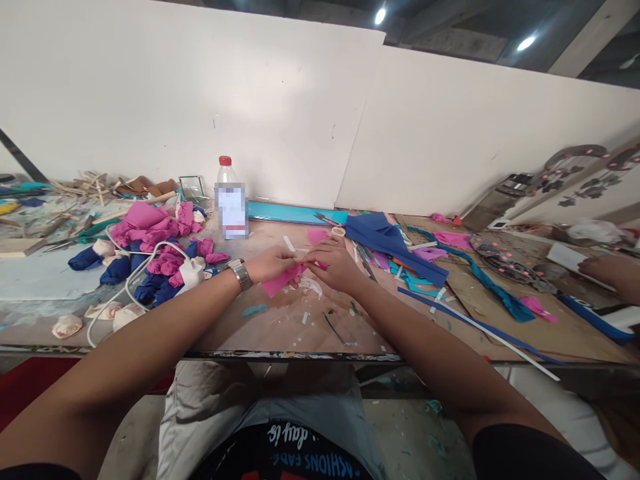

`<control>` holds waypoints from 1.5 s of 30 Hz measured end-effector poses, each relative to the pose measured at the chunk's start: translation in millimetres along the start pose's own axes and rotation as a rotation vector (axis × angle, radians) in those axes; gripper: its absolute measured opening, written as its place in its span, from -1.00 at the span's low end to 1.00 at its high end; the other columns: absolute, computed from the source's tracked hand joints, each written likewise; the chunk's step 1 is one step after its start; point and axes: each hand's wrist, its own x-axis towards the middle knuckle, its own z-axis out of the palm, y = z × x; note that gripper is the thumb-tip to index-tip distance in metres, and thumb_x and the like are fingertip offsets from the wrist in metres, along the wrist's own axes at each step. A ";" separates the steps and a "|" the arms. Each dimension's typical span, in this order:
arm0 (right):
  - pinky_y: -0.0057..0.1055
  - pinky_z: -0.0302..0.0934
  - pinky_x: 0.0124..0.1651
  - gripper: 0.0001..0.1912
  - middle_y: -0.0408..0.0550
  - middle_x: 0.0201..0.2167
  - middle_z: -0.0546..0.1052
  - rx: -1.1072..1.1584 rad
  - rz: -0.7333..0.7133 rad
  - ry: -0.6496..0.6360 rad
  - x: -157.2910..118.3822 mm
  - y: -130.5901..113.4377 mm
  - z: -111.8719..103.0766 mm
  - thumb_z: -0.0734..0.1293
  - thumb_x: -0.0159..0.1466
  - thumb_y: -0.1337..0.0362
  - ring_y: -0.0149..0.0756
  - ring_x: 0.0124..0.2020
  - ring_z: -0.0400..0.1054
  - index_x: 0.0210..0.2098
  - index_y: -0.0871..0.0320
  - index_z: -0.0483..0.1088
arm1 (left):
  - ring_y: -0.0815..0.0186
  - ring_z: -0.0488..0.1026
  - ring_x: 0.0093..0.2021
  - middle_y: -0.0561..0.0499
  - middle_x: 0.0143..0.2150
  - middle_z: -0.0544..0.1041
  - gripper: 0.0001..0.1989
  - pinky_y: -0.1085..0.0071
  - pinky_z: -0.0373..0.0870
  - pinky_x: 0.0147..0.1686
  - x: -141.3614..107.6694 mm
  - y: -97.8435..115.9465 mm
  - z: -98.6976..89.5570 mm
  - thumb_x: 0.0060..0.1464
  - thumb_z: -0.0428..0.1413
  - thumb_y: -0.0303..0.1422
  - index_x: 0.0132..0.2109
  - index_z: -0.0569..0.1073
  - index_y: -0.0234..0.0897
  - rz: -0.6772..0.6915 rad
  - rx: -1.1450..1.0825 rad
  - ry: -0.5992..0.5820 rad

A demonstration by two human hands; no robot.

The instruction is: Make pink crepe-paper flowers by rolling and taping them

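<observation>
Over the middle of the table, my left hand [271,265] and my right hand [331,265] meet with fingers closed on a pink piece of cloth [276,283]. The cloth's loose end hangs below my left fingers, and a twisted part runs between the two hands. A watch [240,274] circles my left wrist. Just behind my right hand lie another pink scrap [317,235] and a roll of tape [339,231]. Blue cloth [395,241] is spread to the right of them.
Pink and blue cloth bundles [150,230] and a white cable [126,283] lie left. A red-capped bottle [227,173] stands at the back. To the right are a white strip [500,335], a teal strip [500,288] and another person's hand [613,273].
</observation>
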 end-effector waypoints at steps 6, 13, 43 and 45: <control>-0.11 0.05 0.17 -0.80 -0.06 -0.20 0.68 0.000 0.024 -0.008 -0.5 1.3 1.1 0.34 0.42 0.15 -0.16 -0.07 0.47 -0.19 0.05 0.60 | 0.26 0.63 -0.33 -0.04 -0.34 0.67 -0.68 0.42 0.53 -0.29 -0.3 0.6 -1.2 0.25 0.06 -0.14 -0.29 0.51 -0.29 0.031 0.083 0.031; -0.10 0.08 0.15 -0.82 -0.08 -0.22 0.68 0.007 -0.023 0.003 -1.3 5.0 2.3 0.36 0.41 0.16 -0.16 -0.08 0.47 -0.24 0.04 0.59 | 0.29 0.60 -0.37 0.01 -0.41 0.65 -0.67 0.46 0.48 -0.34 -0.8 0.8 0.0 0.22 0.10 -0.13 -0.35 0.51 -0.29 0.127 0.189 0.073; -0.12 -0.06 0.13 -0.82 -0.06 -0.27 0.60 -0.039 0.086 -0.060 -0.5 -3.8 3.3 0.28 0.43 0.21 -0.14 -0.09 0.36 -0.28 0.11 0.44 | 0.16 0.57 -0.27 -0.09 -0.28 0.66 -0.70 0.34 0.23 -0.33 -5.3 1.9 11.5 0.32 -0.04 -0.33 -0.17 0.60 -0.20 0.289 1.024 0.324; -0.12 -0.06 0.12 -0.83 -0.04 -0.26 0.59 -0.045 0.102 -0.075 -0.6 -4.4 4.7 0.26 0.42 0.24 -0.13 -0.08 0.35 -0.28 0.12 0.42 | 0.15 0.57 -0.25 -0.10 -0.26 0.66 -0.69 0.34 0.23 -0.33 -5.5 2.2 12.2 0.34 -0.05 -0.31 -0.15 0.60 -0.20 0.283 1.049 0.328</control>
